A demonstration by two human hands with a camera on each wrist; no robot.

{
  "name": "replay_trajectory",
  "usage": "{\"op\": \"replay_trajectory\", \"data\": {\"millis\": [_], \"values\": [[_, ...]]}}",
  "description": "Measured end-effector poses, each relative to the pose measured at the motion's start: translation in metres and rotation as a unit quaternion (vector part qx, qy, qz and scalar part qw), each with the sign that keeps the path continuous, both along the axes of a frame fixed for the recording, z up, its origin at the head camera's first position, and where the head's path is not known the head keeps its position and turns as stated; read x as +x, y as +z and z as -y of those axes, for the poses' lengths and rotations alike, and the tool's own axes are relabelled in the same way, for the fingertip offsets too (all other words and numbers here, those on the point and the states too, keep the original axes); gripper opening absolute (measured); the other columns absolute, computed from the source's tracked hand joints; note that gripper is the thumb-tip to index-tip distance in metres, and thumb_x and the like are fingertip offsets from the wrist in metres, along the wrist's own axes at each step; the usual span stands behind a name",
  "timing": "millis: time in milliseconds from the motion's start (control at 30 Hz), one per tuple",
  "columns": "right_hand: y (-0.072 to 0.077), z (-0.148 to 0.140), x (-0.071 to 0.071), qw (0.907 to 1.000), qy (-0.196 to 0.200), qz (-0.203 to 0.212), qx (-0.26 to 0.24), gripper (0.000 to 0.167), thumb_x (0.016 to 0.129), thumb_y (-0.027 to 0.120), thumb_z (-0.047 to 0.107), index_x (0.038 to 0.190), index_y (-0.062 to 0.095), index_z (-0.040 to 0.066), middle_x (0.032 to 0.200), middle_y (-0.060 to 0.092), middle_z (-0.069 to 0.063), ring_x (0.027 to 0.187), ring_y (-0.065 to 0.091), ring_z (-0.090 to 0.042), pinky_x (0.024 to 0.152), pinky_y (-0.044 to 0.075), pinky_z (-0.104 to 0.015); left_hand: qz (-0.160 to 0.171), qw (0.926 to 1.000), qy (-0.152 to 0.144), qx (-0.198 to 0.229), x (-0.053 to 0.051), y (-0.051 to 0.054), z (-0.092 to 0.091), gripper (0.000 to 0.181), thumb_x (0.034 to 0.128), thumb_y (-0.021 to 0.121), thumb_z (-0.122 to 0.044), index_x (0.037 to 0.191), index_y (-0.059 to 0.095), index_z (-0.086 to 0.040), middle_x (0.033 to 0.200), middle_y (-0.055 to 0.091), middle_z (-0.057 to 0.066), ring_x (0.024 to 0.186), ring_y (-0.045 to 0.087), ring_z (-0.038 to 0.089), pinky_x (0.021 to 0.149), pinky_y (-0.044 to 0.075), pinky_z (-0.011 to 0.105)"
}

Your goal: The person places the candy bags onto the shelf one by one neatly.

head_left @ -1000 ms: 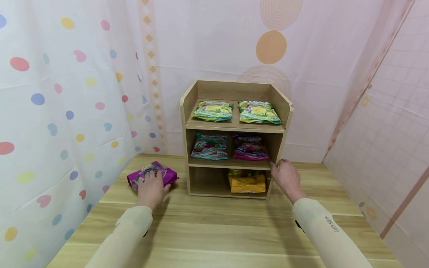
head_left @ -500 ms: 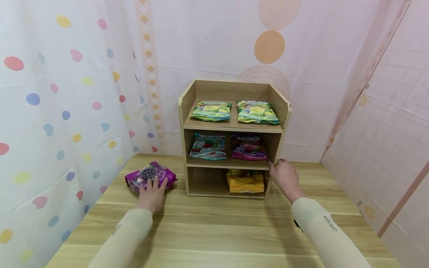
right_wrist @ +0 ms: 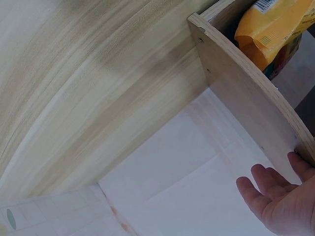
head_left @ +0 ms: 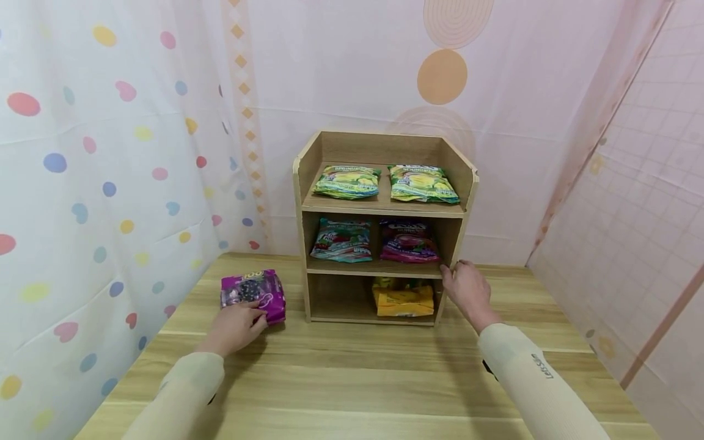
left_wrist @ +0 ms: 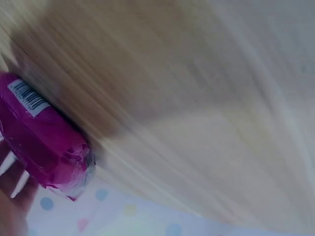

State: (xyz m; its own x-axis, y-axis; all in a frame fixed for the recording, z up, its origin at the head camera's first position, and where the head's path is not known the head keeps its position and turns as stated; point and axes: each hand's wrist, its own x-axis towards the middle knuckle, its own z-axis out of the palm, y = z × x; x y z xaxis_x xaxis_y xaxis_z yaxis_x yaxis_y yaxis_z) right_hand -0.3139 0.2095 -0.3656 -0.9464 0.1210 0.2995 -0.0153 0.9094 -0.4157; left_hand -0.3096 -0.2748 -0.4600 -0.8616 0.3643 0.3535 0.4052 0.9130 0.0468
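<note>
A purple candy bag [head_left: 253, 293] lies on the wooden table left of the wooden shelf [head_left: 385, 211]. My left hand [head_left: 233, 327] grips the bag's near edge, with the thumb at its right. In the left wrist view, fingertips show behind the bag [left_wrist: 47, 142], whose barcode end faces the camera. My right hand [head_left: 467, 290] pinches the front edge of the shelf's right side panel, near the middle board. The right wrist view has this hand [right_wrist: 283, 196] with one finger against the panel's outer face and the others spread away from it; the thumb is hidden.
Two green-yellow bags [head_left: 348, 182] lie on the top level. A teal bag [head_left: 343, 241] and a dark purple bag [head_left: 409, 241] share the middle one. A yellow bag [head_left: 404, 300] sits at the right of the bottom level. Patterned curtains [head_left: 352, 73] surround the table [head_left: 352, 379].
The purple bag has turned on the table, its lettering now toward the back. My left hand went from resting on it to gripping its near edge. The right hand stays at the shelf.
</note>
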Motion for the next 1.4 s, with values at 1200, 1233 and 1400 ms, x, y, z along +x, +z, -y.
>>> {"op": "replay_trajectory", "data": {"millis": [1200,1233,1400], "values": [[0.001,0.000,-0.001,0.9999,0.007,0.010,-0.012,0.050,0.105,0.042,0.036,0.116,0.066,-0.007,0.140,0.052,-0.024,0.123,0.052,-0.044,0.092,0.046,-0.059,0.269,0.9253,0.161,0.213,0.003,0.031,0.047,0.066,0.0924,0.067,-0.035,0.122,0.047,0.021,0.111,0.058,0.036,0.099,0.058,0.045,0.088,0.046,0.055],[0.001,0.001,-0.001,0.9998,0.007,0.011,-0.013,0.050,0.104,0.042,0.036,0.114,0.066,-0.007,0.140,0.052,-0.024,0.123,0.052,-0.044,0.092,0.047,-0.059,0.284,0.9205,0.152,0.221,0.003,0.033,0.048,0.060,0.0921,0.068,-0.032,0.119,0.051,0.019,0.106,0.060,0.032,0.094,0.059,0.040,0.085,0.048,0.051],[0.001,0.001,0.000,0.9998,0.008,0.012,-0.017,0.047,0.105,0.042,0.035,0.103,0.068,-0.004,0.139,0.052,-0.024,0.122,0.053,-0.044,0.089,0.048,-0.058,0.333,0.9049,0.128,0.233,0.004,0.041,0.052,0.057,0.0979,0.057,-0.038,0.116,0.056,0.016,0.101,0.062,0.024,0.087,0.058,0.027,0.072,0.050,0.040]]}}
